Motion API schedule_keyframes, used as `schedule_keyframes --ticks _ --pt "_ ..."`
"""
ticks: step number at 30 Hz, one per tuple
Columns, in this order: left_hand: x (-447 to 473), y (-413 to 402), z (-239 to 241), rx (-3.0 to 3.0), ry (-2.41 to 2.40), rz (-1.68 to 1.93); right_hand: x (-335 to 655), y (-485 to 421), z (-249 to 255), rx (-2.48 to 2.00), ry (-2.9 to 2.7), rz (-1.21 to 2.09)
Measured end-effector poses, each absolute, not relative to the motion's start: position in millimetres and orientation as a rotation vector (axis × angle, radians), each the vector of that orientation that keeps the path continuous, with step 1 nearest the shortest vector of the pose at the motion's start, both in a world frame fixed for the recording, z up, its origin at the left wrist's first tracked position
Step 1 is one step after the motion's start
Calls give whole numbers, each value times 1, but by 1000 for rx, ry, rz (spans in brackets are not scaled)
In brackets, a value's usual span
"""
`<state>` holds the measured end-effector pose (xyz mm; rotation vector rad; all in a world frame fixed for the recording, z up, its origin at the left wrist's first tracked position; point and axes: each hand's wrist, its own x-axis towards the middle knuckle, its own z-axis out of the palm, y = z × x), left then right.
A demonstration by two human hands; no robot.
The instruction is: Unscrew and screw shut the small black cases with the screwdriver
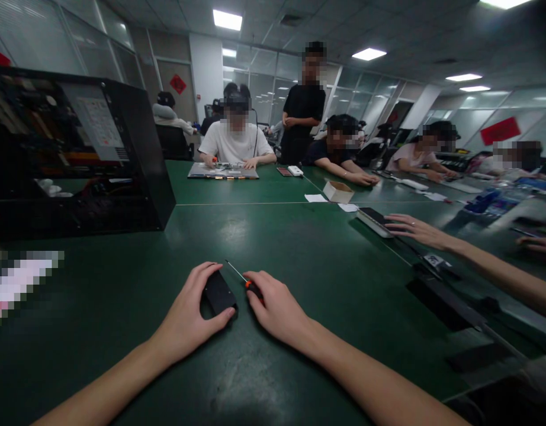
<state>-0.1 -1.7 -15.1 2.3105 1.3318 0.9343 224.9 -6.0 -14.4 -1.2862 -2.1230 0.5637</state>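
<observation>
My left hand (189,307) grips a small black box-shaped part (219,294) by its two ends, the thumb at the near end and the fingers at the far one. Small bright dots, perhaps screws, show on its face. Just to the right, my right hand (276,305) is closed around a screwdriver (254,290) with a black and orange handle. Its thin metal shaft points up and left, the tip near the far end of the black part but apart from it. Both hands rest low over the green table (264,367).
A black computer case (140,160) with an open side stands at the left. To the right, another person's hand (410,228) touches a dark-topped white device (374,222). Cables and a black adapter lie near that arm. Farther back are a small cardboard box (338,191) and seated people.
</observation>
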Motion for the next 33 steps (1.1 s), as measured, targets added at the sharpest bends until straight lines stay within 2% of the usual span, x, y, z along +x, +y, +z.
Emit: schedule_keyframes --ticks 14,19,28,33 --pt "-2 -4 -16 2295 1340 941 227 -8 -7 -1483 -2289 359" --pt "-10 1 -17 2291 1272 1078 226 -9 -6 -1519 -2325 312" --pt "-19 10 -14 1708 1076 1367 226 -11 -1 -1501 -2302 365" --pt "-14 5 -4 1776 1022 1357 228 -11 -2 -1417 -2265 341"
